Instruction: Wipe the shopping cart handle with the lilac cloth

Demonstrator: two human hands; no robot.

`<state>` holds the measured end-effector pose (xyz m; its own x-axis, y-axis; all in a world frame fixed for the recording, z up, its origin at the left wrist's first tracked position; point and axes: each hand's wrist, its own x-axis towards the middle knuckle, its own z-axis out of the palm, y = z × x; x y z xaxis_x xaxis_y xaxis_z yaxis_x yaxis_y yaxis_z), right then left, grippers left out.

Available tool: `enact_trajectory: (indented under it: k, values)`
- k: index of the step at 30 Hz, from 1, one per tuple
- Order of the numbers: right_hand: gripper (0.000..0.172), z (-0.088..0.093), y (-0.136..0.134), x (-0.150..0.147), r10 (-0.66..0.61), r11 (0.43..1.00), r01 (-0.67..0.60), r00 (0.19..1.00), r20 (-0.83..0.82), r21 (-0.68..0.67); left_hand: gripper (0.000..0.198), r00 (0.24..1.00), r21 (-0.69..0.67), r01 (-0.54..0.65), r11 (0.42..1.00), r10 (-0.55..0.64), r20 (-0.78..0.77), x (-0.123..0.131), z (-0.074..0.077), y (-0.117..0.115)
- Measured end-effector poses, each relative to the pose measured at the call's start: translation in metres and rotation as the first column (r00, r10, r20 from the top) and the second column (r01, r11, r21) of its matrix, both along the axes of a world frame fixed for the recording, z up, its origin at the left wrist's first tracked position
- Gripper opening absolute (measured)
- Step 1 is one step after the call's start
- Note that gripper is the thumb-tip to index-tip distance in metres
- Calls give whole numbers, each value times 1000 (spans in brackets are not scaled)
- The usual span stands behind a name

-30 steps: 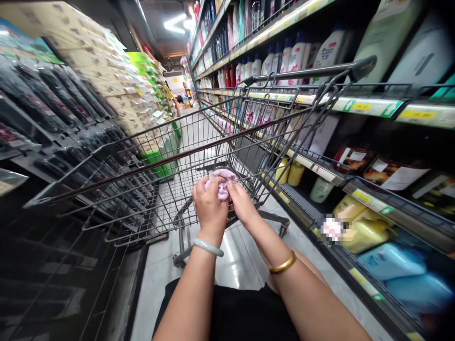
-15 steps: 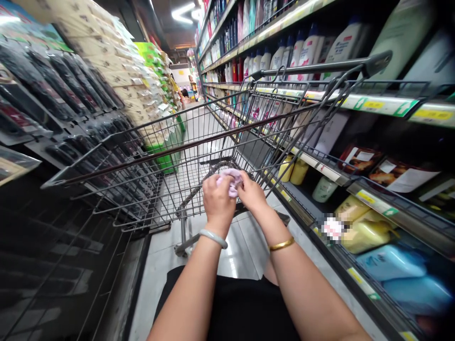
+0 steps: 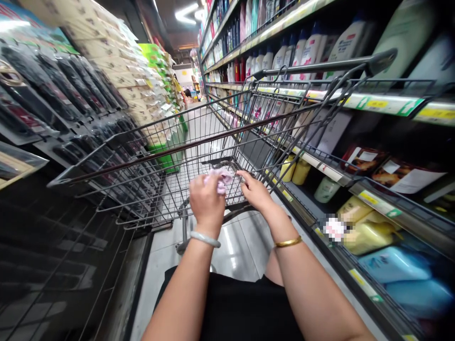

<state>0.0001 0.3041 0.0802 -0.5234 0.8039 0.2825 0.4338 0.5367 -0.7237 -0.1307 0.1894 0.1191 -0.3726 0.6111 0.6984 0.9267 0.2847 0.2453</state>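
A metal wire shopping cart (image 3: 149,156) lies tipped on its side in a store aisle, its handle (image 3: 320,66) up at the right. My left hand (image 3: 205,201) is closed on a crumpled pale purple cloth (image 3: 221,177) at the cart's lower wire edge. My right hand (image 3: 255,190) is just right of the cloth, fingers curled near the wire, touching or nearly touching the cloth. A pale bangle is on my left wrist and a gold one on my right.
Shelves (image 3: 373,102) of bottles and pouches (image 3: 366,232) line the right side. Racks of dark packaged goods (image 3: 53,109) and stacked packs fill the left. The tiled aisle floor (image 3: 231,246) runs ahead; a person is far down it.
My hands have spread slightly apart, the left moving left with the cloth, the right loosening from it. The view shifted a little upward.
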Motion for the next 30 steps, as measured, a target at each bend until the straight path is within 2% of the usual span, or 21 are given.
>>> enact_trajectory:
  k: [2, 4, 8, 10, 12, 13, 16, 18, 20, 23, 25, 27, 30]
  values:
    - [52, -1, 0, -1, 4, 1000, -4, 1000, -24, 18, 30, 999, 156, 2, 988, 6, -47, -8, 7, -1]
    - [51, -1, 0, -2, 2, 1000, -1, 999, -36, 27, 28, 998, 171, 18, 985, -7, -63, -8, 1, 1]
    - [51, -4, 1, -4, -30, 999, 30, 999, -21, 23, 27, 995, -35, 82, 996, -84, -52, 11, -27, 8]
    - [50, -5, 1, -6, -41, 999, 42, 999, -16, 20, 27, 990, -124, 133, 983, -137, -23, 16, -32, 10]
    - [50, -5, 1, -7, -57, 998, 57, 998, -12, 28, 26, 987, -92, 154, 984, -157, -18, 11, -25, 7]
    - [49, -5, 1, -8, -64, 997, 64, 998, -10, 32, 26, 989, -23, 142, 990, -142, -35, 4, -18, 5]
    - [48, -4, 0, -9, -65, 997, 65, 998, -1, 37, 26, 995, 251, 41, 967, -16, -98, -22, 4, -3]
    - [48, -3, 0, -9, -60, 998, 60, 998, 7, 37, 25, 996, 333, -31, 943, 59, -74, -33, 9, -6]
    - [48, -4, 0, -10, -61, 997, 61, 998, 12, 43, 24, 997, 300, -49, 953, 63, -39, -34, 5, -5]
    - [47, -5, 0, -10, -67, 996, 67, 998, 8, 51, 27, 999, 200, 41, 979, -33, -42, -26, -5, -2]
    - [47, -5, -1, -11, -79, 996, 78, 997, 4, 40, 25, 995, 223, 89, 971, -75, -67, -29, -4, -2]
    - [47, -5, -2, -12, -89, 996, 89, 996, 4, 27, 20, 997, 340, 49, 939, -26, -71, -40, 3, -5]
    - [46, -5, -5, -15, -92, 995, 92, 996, 6, 30, 20, 993, 526, -97, 845, 118, -6, -56, 15, -9]
